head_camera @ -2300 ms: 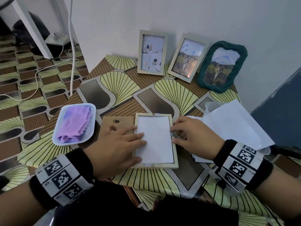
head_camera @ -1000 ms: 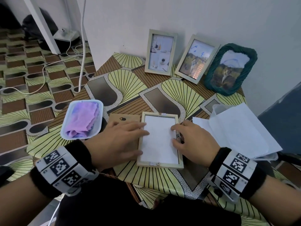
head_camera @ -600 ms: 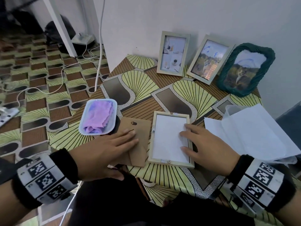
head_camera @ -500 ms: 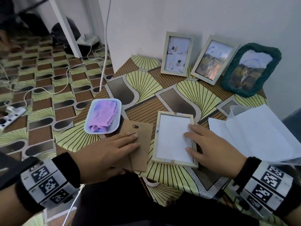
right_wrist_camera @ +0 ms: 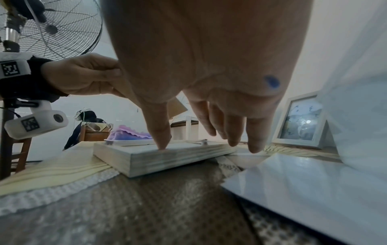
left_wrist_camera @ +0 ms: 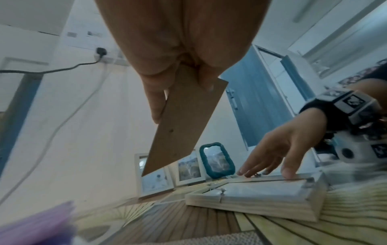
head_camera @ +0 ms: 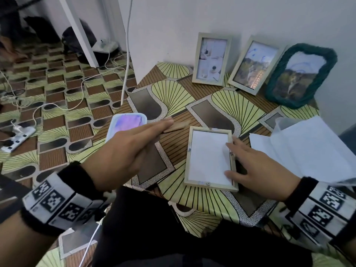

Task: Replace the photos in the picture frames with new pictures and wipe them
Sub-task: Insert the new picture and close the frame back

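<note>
Two hands at work over a patterned table (head_camera: 194, 197). The left hand (head_camera: 125, 153) pinches the brown backing board (left_wrist_camera: 184, 122) between thumb and fingers, lifted clear of the table. The right hand (head_camera: 256, 170) — fingers spread and nearly straight — presses on the face-down wooden frame (head_camera: 210, 186), which holds a white sheet (head_camera: 209, 157). Three filled frames lean against the wall — upright.

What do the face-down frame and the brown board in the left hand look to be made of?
Face-down frame: pale, matte wood, judging by grain streaks along its side. Backing board, pinched by the left hand: thin, stiff, uniformly brown and matte, probably fibreboard or card.
</note>
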Available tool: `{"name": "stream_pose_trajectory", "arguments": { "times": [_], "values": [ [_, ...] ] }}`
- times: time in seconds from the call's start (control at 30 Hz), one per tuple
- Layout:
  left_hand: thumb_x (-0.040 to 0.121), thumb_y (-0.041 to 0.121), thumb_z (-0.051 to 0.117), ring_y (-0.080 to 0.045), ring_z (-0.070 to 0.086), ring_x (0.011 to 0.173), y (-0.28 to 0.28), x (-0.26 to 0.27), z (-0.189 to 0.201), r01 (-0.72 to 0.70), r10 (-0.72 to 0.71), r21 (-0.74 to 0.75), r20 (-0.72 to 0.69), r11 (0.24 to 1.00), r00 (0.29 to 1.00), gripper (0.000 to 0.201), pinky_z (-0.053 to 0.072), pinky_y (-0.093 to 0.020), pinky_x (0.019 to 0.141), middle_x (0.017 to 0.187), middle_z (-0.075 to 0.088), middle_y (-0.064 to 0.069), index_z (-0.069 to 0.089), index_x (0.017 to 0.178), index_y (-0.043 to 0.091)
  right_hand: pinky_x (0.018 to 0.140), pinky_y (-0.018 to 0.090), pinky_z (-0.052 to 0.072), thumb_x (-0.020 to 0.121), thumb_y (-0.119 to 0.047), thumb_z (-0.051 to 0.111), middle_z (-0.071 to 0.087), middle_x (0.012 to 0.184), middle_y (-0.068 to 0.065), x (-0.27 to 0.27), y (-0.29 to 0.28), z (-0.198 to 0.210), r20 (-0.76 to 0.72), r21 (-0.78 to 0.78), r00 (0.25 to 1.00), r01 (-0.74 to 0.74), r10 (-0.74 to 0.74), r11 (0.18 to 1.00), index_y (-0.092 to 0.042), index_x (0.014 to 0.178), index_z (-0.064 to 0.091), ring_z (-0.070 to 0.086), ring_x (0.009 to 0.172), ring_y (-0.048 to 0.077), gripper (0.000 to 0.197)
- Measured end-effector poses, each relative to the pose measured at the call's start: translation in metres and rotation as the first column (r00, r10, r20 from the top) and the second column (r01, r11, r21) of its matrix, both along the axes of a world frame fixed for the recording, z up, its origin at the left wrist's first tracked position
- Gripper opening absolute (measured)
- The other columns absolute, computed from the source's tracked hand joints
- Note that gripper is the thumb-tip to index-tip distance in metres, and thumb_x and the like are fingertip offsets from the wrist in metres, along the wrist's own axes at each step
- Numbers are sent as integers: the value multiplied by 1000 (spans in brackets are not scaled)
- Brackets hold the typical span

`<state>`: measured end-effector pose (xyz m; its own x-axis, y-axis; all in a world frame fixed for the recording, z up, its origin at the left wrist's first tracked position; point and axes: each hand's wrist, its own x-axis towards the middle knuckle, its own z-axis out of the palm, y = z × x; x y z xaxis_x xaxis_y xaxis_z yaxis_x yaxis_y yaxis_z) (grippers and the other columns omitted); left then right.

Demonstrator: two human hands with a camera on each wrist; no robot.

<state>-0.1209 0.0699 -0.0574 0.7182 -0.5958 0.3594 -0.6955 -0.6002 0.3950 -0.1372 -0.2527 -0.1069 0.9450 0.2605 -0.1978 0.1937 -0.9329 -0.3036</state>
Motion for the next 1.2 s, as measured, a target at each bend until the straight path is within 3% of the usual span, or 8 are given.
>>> {"name": "stream_pose_trajectory", "arguments": {
  "times": [0.13, 0.27, 0.4, 0.67, 0.8, 0.97, 1.1, 1.2],
  "values": [
    [78, -21, 49, -10, 17, 148, -32, 10, -1, 122, -117, 197, -37, 973, 992, 85, 19, -33, 121, 158, 26, 2, 28, 151, 17, 113, 35, 35, 90, -51, 58, 11, 164, -8, 3, -7, 0, -14, 71, 1000, -9, 10, 997, -27, 148, 30, 29, 145, 12, 68],
    [86, -1, 26, -14, -13, 149, -64, 14, -15, 258, -228, 575, -127, 776, 965, 78, 2, -44, 122, 162, -10, 8, 3, 155, 27, 117, 25, 25, 95, -46, 55, 10, 163, -8, 3, -11, -2, -38, 84, 999, -9, 12, 996, -24, 153, 26, 27, 145, 9, 68],
    [97, 22, 35, -18, -9, 150, -77, 13, -34, 269, -280, 724, -109, 635, 954, 70, -4, -48, 121, 164, -4, 6, -3, 155, 26, 111, 32, 37, 98, -38, 51, 14, 162, -8, 4, -14, -2, -40, 107, 999, -19, 23, 994, -26, 151, 33, 47, 135, 15, 57],
    [103, 48, 21, -6, -5, 149, -93, 21, -40, 345, -286, 596, -194, 725, 938, 58, 1, -26, 122, 162, 8, 16, 8, 156, 28, 102, 39, 44, 99, -35, 50, 28, 159, -3, 8, -13, 4, -27, 45, 999, -23, 24, 999, -19, 140, 47, 59, 120, 24, 44],
    [103, 47, 25, -3, -8, 148, -99, 27, -38, 449, -319, 511, -325, 733, 890, 59, -7, -14, 116, 161, 10, 11, 13, 155, 23, 92, 40, 48, 100, -32, 48, 36, 155, 0, 9, -11, 9, -11, 17, 999, -40, 40, 999, -16, 128, 53, 65, 105, 26, 33],
    [102, 47, 30, 0, -8, 146, -101, 37, -39, 524, -312, 468, -458, 712, 832, 60, 0, -17, 118, 161, 6, 13, 12, 155, 23, 88, 40, 48, 100, -30, 46, 48, 148, 2, 12, -10, 13, -3, -24, 998, -58, 58, 998, -14, 121, 57, 65, 100, 27, 29],
    [99, 47, 44, 3, 20, 143, -90, 42, -33, 452, -295, 372, -406, 811, 865, 56, 15, -13, 115, 157, 28, 14, 32, 151, 28, 90, 40, 48, 95, -34, 54, 47, 149, -1, 11, -9, 15, 13, -22, 997, -75, 75, 997, -18, 119, 57, 63, 110, 23, 29],
    [95, 38, 57, -4, 49, 125, -75, 44, -30, 272, -209, 279, -235, 921, 949, 45, 39, -25, 107, 139, 55, 12, 53, 138, 27, 79, 37, 49, 89, -37, 62, 68, 101, -6, 8, -11, 17, 93, 70, 995, -27, 20, 997, -23, 106, 62, 61, 88, 15, 22]
  ]
}}
